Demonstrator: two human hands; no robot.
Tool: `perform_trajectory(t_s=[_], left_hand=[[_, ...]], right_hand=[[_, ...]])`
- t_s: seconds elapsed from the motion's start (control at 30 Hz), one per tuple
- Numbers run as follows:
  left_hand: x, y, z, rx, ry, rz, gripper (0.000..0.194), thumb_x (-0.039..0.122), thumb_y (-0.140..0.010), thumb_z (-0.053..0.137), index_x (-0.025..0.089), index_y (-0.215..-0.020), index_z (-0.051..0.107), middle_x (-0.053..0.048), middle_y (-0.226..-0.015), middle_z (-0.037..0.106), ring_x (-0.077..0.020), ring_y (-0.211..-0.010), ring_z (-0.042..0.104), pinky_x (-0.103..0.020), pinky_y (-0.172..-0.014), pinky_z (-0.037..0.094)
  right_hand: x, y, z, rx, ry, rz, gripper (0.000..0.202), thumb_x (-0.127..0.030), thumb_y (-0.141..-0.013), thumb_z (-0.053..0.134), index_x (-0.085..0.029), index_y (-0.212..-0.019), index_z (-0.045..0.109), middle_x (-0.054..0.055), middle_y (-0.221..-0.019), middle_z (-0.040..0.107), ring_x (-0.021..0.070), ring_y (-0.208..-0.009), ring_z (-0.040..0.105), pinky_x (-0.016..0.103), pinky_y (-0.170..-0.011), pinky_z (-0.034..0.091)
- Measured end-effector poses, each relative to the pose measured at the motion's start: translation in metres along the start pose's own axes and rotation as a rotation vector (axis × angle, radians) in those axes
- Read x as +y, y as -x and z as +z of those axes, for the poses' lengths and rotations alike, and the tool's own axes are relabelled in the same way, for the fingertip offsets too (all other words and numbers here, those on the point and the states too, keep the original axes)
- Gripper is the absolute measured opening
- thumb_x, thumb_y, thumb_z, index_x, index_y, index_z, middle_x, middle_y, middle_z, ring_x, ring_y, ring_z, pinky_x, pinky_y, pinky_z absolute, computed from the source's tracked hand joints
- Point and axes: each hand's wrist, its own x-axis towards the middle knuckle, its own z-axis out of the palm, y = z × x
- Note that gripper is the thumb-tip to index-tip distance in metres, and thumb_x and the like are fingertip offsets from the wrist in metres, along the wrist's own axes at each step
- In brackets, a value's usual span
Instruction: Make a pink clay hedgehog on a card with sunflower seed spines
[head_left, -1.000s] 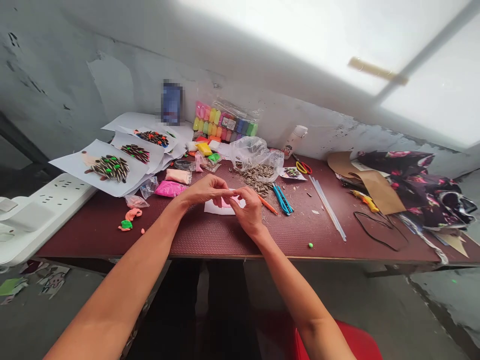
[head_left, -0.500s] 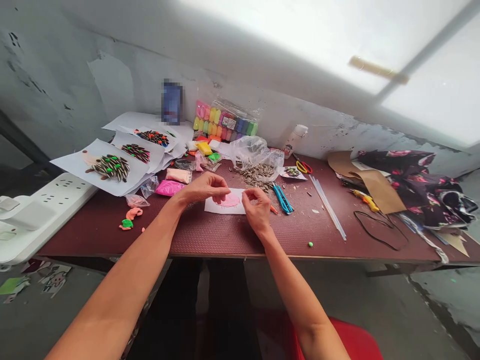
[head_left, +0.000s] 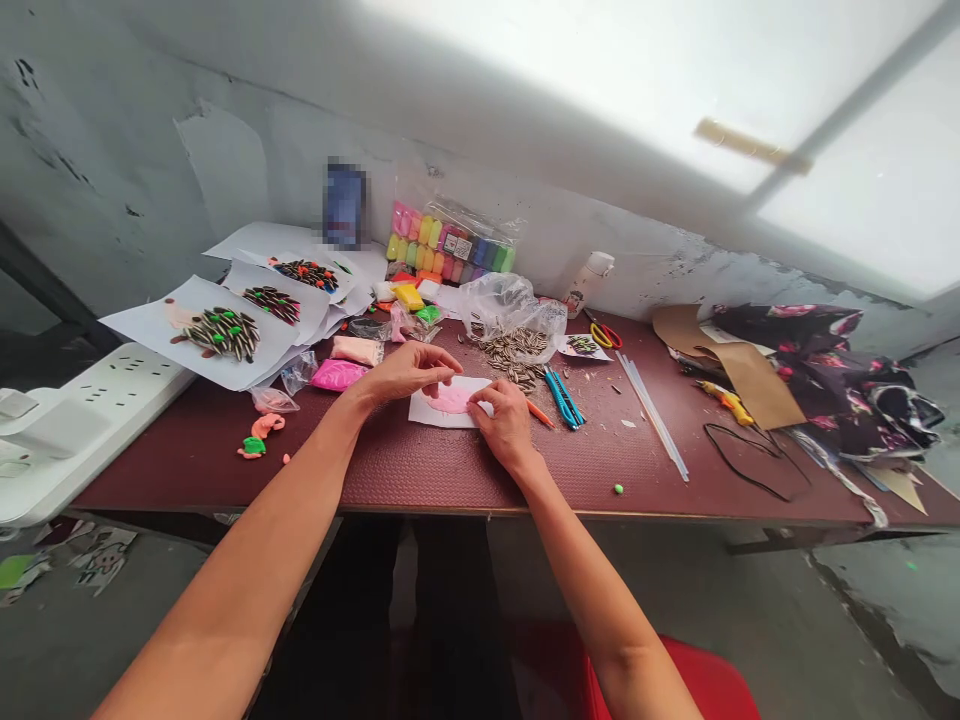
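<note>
A small white sheet lies before me on the table, bearing a flat pink patch of clay. Over its upper left part is my left hand, fingers curled in with thumb and index close together. Anything held there is too small to make out. My right hand is at the sheet's right side, thumb and index pinched at the clay's right edge; what they hold is hidden. Behind the sheet a heap of striped sunflower seeds spills from a clear plastic bag.
Right of the sheet lie an orange pencil, a blue utility knife, scissors and clear glue sticks. Pink clay packs, seed-covered pictures and a power strip stand left. A yellow glue gun lies right.
My right hand has moved left and inward, its fingertips now at the pink clay. The left thumb and fingers have shifted slightly, staying over the sheet.
</note>
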Motion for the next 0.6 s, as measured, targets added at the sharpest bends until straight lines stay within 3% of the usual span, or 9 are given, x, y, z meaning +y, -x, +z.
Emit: perform_trajectory(t_s=[0.3,0.47,0.6], left_hand=[[-0.008,-0.005,-0.002,0.08,-0.017,0.01,0.026,0.038,-0.085,0.066,0.015,-0.075,0.064,0.001,-0.057,0.058,-0.0088,-0.051,0.055,-0.021,-0.051,0.045],[-0.012,-0.007,-0.003,0.111,-0.042,0.03,0.021,0.034,-0.084,0.067,0.013,-0.086,0.068,-0.001,-0.064,0.063,-0.0092,-0.054,0.058,-0.021,-0.053,0.048],[-0.016,-0.008,-0.005,0.135,-0.09,0.018,0.026,0.034,-0.08,0.068,0.012,-0.093,0.073,-0.002,-0.069,0.067,-0.0109,-0.059,0.061,-0.023,-0.058,0.052]], right_hand=[[-0.003,0.008,-0.005,-0.074,0.17,-0.127,0.022,-0.016,-0.092,0.058,-0.022,-0.099,0.078,0.008,-0.1,0.065,0.0221,-0.094,0.054,0.036,-0.088,0.04],[-0.001,0.011,-0.004,-0.022,0.109,-0.071,0.038,-0.005,-0.089,0.052,-0.022,-0.113,0.076,0.007,-0.1,0.065,0.0211,-0.096,0.056,0.036,-0.091,0.042],[0.0,0.012,-0.004,-0.002,0.091,-0.028,0.039,-0.003,-0.087,0.051,-0.021,-0.108,0.078,0.007,-0.097,0.066,0.0215,-0.097,0.056,0.035,-0.091,0.042]])
